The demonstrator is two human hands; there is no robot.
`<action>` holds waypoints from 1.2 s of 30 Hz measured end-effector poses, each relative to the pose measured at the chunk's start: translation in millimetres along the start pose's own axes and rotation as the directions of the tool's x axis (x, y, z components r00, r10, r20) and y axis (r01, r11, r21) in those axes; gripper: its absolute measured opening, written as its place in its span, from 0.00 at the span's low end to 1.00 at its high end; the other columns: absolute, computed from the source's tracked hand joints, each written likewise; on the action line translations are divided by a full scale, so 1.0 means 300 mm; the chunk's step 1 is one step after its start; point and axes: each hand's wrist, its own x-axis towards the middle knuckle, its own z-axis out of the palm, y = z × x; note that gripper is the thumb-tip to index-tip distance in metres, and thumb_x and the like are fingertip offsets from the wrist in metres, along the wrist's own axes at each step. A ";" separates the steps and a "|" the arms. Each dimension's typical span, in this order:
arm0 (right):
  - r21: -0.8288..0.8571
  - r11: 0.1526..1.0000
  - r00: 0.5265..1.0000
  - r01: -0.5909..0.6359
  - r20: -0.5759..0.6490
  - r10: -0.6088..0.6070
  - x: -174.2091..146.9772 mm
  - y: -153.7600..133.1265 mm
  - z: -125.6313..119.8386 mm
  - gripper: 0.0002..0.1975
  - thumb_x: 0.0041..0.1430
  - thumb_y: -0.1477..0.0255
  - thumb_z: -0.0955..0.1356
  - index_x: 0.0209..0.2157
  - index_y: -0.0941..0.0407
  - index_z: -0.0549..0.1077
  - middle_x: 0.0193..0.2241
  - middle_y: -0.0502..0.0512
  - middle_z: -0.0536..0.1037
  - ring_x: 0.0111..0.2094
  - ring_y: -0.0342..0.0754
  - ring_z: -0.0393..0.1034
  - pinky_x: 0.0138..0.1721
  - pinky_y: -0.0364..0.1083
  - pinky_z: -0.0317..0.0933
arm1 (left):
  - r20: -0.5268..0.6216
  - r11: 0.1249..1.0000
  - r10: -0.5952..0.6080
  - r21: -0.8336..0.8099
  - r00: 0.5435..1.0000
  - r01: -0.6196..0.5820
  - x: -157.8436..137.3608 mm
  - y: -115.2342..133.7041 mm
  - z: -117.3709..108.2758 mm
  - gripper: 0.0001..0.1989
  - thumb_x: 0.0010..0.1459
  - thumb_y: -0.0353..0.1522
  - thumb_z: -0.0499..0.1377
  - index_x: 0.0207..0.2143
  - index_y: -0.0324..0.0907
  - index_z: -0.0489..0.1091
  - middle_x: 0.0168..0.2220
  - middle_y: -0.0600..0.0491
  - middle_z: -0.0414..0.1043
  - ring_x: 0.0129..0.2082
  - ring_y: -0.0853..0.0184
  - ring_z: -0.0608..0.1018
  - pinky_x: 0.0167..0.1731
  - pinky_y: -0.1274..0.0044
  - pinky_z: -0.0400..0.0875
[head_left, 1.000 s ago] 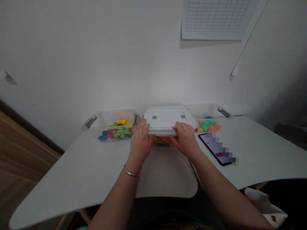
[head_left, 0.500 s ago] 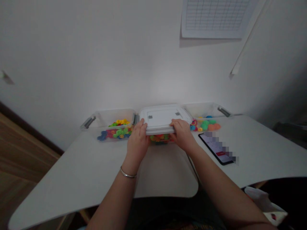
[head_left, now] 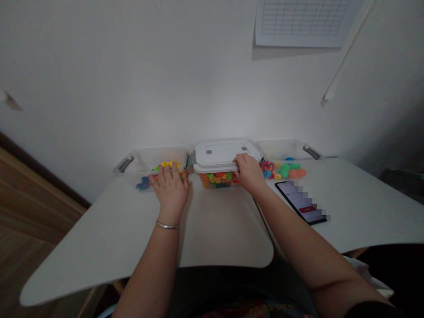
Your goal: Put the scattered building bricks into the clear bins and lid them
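Note:
A clear middle bin (head_left: 220, 180) of colourful plastic pieces has white lids (head_left: 225, 152) on top, apparently stacked. My right hand (head_left: 251, 175) grips the front right corner of the lids, fingers over the top and thumb at the edge below. My left hand (head_left: 170, 189) is open, fingers spread, at the front of the left clear bin (head_left: 159, 155); it holds nothing I can see. Yellow pieces (head_left: 170, 164) and blue pieces (head_left: 144, 183) show around its fingers. Whether it touches the bin, I cannot tell.
To the right stands another clear bin (head_left: 278, 149) with green and orange pieces (head_left: 291, 170). A phone (head_left: 300, 203) lies on the white table (head_left: 225, 234). Behind the bins rises the wall, with a gridded paper sheet (head_left: 301, 22) on it.
My left hand has let go of the lids' left side and moved left to the left bin, its fingers spreading. My right hand stays at the lids, which now sit lower on the middle bin.

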 end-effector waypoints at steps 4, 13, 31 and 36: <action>-0.073 0.997 0.999 -0.025 0.026 0.027 0.002 -0.024 -0.016 0.12 0.56 0.78 0.67 0.43 0.57 0.69 0.43 0.64 0.73 0.43 0.58 0.67 0.44 0.52 0.60 | 0.055 0.992 0.057 0.109 0.997 -0.063 0.038 -0.037 -0.037 0.18 0.62 0.34 0.51 0.47 0.35 0.74 0.43 0.36 0.76 0.51 0.48 0.73 0.59 0.50 0.54; -0.217 0.976 0.980 -0.027 0.185 0.069 0.025 -0.059 -0.076 0.10 0.61 0.75 0.66 0.45 0.55 0.69 0.45 0.60 0.72 0.45 0.54 0.68 0.37 0.47 0.60 | 0.428 0.940 0.243 0.117 0.870 -0.320 0.038 -0.107 -0.216 0.16 0.64 0.32 0.48 0.37 0.39 0.76 0.39 0.41 0.77 0.41 0.51 0.78 0.36 0.66 0.71; -0.206 0.974 0.916 0.092 0.402 -0.001 0.072 -0.068 -0.180 0.14 0.60 0.76 0.65 0.48 0.57 0.69 0.48 0.63 0.74 0.48 0.55 0.70 0.41 0.47 0.64 | 0.460 0.822 0.568 -0.274 0.683 -0.499 -0.254 0.200 -0.440 0.06 0.65 0.29 0.54 0.38 0.40 0.71 0.34 0.49 0.78 0.36 0.60 0.81 0.34 0.72 0.75; -0.143 0.985 0.870 0.095 0.492 -0.013 0.122 -0.048 -0.215 0.11 0.60 0.71 0.67 0.44 0.56 0.76 0.47 0.60 0.77 0.47 0.51 0.72 0.43 0.44 0.63 | 0.359 0.811 0.582 -0.327 0.730 -0.486 -0.283 0.303 -0.431 0.05 0.61 0.27 0.56 0.37 0.39 0.72 0.33 0.49 0.77 0.35 0.60 0.80 0.35 0.70 0.76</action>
